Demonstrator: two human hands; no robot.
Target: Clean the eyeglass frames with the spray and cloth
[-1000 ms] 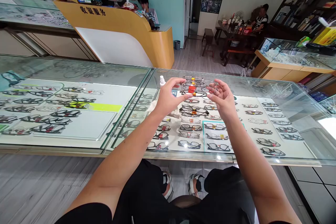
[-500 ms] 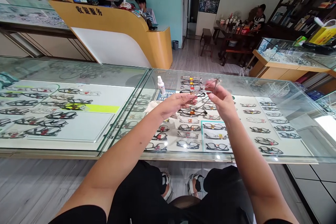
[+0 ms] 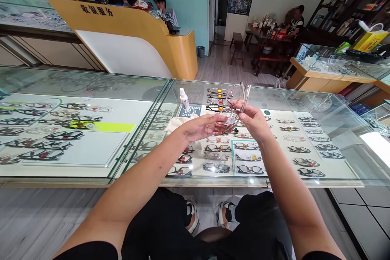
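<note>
Above the glass counter I hold a pair of clear-framed eyeglasses (image 3: 245,96), turned on edge with its temples upward. My right hand (image 3: 256,121) grips them between thumb and fingers around the temple side. At the lower lens, my left hand (image 3: 201,126) has its thumb and fingers closed on the frame, beside a small pale label (image 3: 230,120). Left of the glasses, a white cloth (image 3: 176,124) lies partly behind my left wrist. Behind the cloth stands a white spray bottle (image 3: 184,99) on the counter. My fingers hide part of the frame.
The glass display counter (image 3: 274,183) holds rows of eyeglasses, with a second glass case (image 3: 91,176) adjoining on the left. Beyond are a yellow reception desk (image 3: 183,55) with a person seated behind it, and another person at a dark table (image 3: 262,34).
The eyeglasses have turned from a flatter slant to stand more upright, temples pointing up. Both hands have come slightly lower, and the view has shifted a little.
</note>
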